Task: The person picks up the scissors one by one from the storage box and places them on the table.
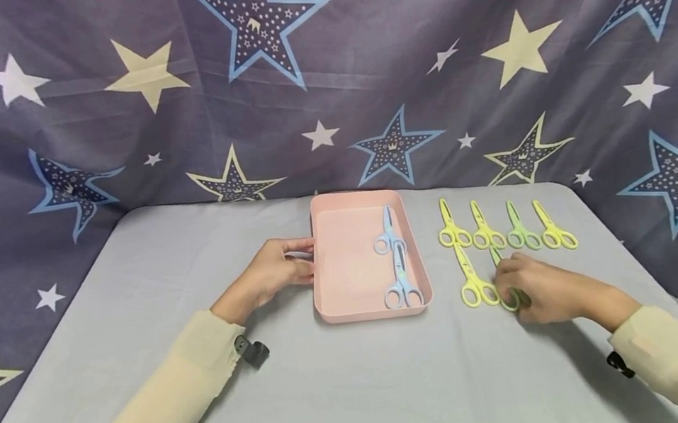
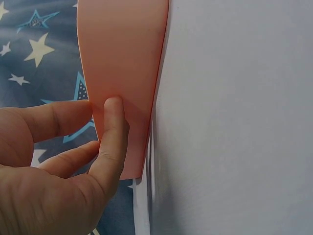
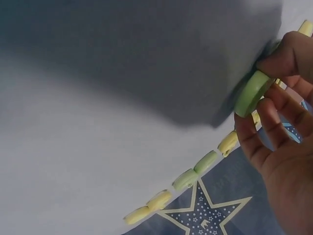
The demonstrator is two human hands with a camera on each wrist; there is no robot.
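Note:
My left hand point(image 1: 275, 271) touches the left wall of the pink tray point(image 1: 342, 297). In the left wrist view its thumb lies against the tray's outer side and its fairly straight fingers point(image 2: 63, 120) meet the rim. Two pairs of blue scissors, an upper pair point(image 1: 388, 238) and a lower pair point(image 1: 401, 282), lie along the tray's right side. My right hand point(image 1: 538, 289) pinches the handle of green scissors point(image 3: 253, 94) on the table. The hand hides part of them. Just left of these lie yellow scissors point(image 1: 471, 278).
Behind the right hand runs a row of scissors: yellow point(image 1: 452, 231), yellow point(image 1: 484, 231), green point(image 1: 518, 231) and yellow point(image 1: 554, 229). A grey cloth covers the table point(image 1: 362, 387). A star-patterned curtain point(image 1: 362, 94) hangs at the back edge.

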